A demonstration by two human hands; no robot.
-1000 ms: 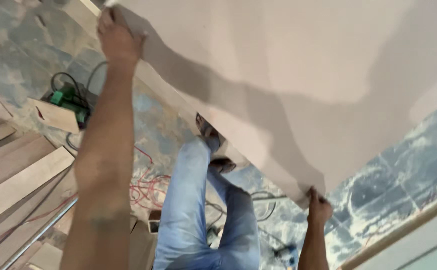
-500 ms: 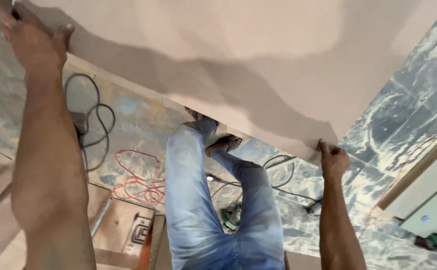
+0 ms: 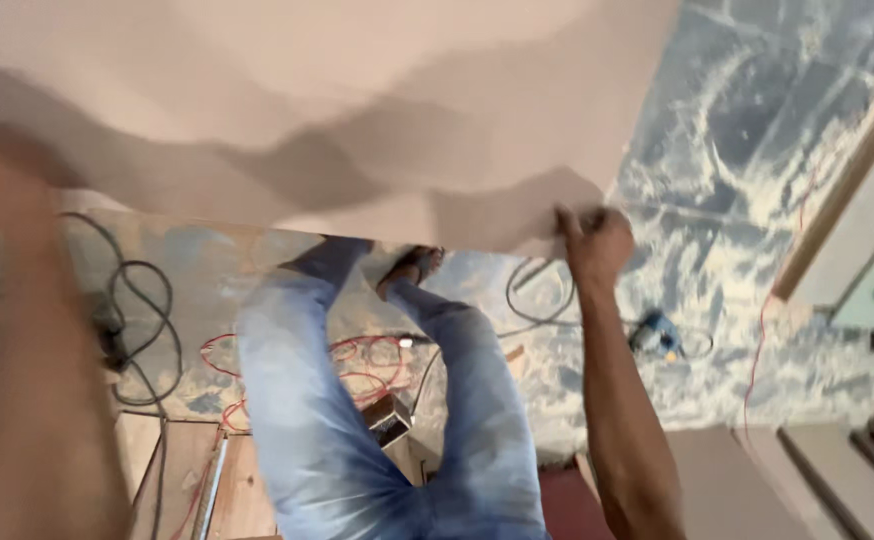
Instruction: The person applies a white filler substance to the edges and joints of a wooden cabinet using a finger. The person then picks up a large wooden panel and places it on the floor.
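A large pale beige board (image 3: 337, 90) fills the top of the head view, held up above the floor. My right hand (image 3: 595, 243) grips its near right corner. My left hand (image 3: 2, 180) is blurred at the board's left edge and seems to hold it there. My legs in blue jeans (image 3: 357, 400) stand under the board, one sandalled foot (image 3: 412, 268) showing just below its edge.
The floor is dusty blue-grey marble (image 3: 747, 130). Black cables (image 3: 142, 310) and red wire (image 3: 357, 360) lie on it near my feet. A blue power tool (image 3: 657, 335) sits to the right. Wooden boards (image 3: 837, 440) lie at lower right, planks at lower left.
The board has swung left and lower across the view. My right hand moved up and toward the centre with its corner; my left arm dropped to the left edge and blurred.
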